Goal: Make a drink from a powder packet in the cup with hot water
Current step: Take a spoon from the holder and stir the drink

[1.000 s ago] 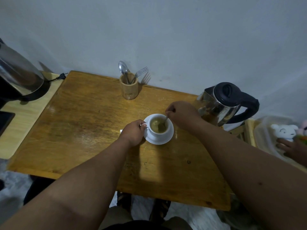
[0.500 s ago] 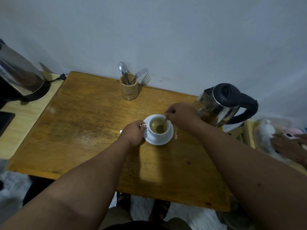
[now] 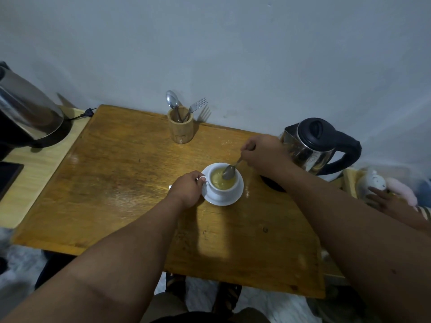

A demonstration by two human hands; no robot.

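On the counter [image 3: 116, 183], the cup [image 3: 222, 183] holds yellowish liquid: water added. Left hand [image 3: 186, 190] grip grasps its handle; right hand [image 3: 263, 152] grip pinches the spoon [image 3: 229, 171]. Stirring remains.

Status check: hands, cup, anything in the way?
Left hand grips the cup handle. Right hand holds spoon, bowl at the drink surface. Cup on saucer, full of yellowish drink. Kettle close behind right hand, not blocking.

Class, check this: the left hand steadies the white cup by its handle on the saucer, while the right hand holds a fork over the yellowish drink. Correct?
Not quite. The head view shows the right hand holding a spoon, not a fork. The rest stands: left hand, cup, saucer.
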